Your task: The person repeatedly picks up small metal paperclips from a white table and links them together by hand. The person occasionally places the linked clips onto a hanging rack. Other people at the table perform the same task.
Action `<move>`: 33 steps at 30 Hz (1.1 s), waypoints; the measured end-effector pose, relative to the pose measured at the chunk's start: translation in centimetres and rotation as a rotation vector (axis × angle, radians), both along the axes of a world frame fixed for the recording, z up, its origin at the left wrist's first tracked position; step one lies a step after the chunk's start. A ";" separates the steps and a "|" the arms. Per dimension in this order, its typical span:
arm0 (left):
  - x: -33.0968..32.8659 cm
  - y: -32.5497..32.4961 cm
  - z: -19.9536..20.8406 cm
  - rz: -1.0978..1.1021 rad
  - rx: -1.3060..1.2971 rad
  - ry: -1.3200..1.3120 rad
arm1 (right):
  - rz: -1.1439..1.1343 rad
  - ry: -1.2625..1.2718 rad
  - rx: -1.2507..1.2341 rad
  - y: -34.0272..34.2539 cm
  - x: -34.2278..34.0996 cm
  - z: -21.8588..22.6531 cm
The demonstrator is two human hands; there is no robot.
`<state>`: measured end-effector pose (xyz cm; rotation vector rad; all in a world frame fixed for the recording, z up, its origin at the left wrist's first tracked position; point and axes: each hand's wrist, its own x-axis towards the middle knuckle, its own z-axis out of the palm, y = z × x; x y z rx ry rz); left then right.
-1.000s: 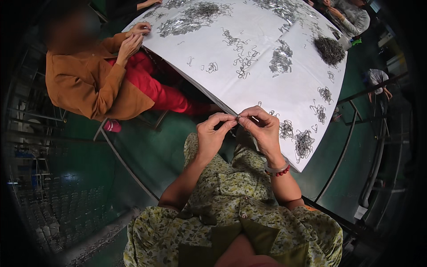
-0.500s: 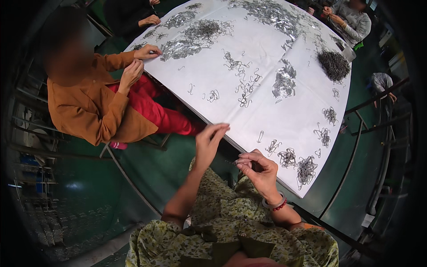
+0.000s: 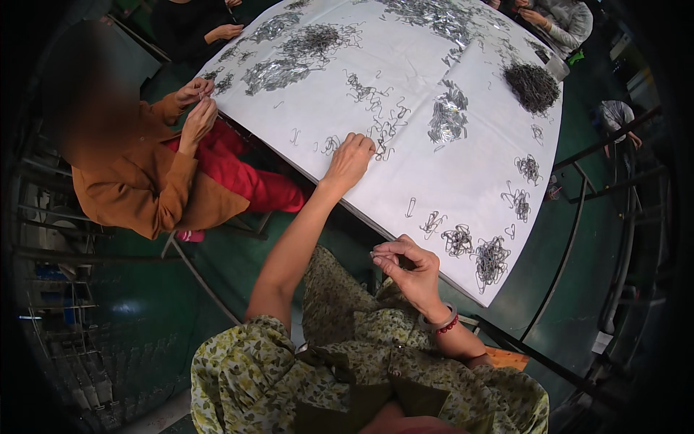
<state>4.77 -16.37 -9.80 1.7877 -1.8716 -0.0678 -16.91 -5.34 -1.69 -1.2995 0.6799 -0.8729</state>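
Observation:
My left hand (image 3: 350, 163) reaches over the white-covered table (image 3: 311, 130), fingers curled down and drawn together at the near end of a loose trail of S-shaped metal hooks (image 3: 387, 130). Its fingertips are partly hidden, so what they grip does not show. In front of my body, just off the table edge, my right hand (image 3: 412, 267) is closed in a pinch. Something tiny seems to sit at its fingertips, too small to name. Small piles of bent metal hooks (image 3: 491, 262) lie on the table to the right of that hand.
A heap of clear, shiny small pieces (image 3: 448, 112) lies mid-table. Farther right is a large dark mound of metal hooks (image 3: 531, 88). A person in a brown top (image 3: 137, 181) works at the left edge; other people sit at the far side.
My left hand has moved forward from the table edge to the hooks and come down on them. My right hand stays pinched near the edge. The person at left has brought both hands together.

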 end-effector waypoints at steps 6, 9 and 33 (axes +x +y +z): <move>0.7 -2.0 -1.5 -0.142 0.019 -0.068 | -0.006 -0.019 0.033 0.4 0.0 -0.5; 0.8 -1.5 -1.2 -0.096 0.075 -0.083 | -0.006 -0.020 0.010 0.8 0.0 0.0; -6.2 16.0 9.3 -0.123 0.061 1.146 | -0.143 -0.083 0.085 0.0 0.2 0.4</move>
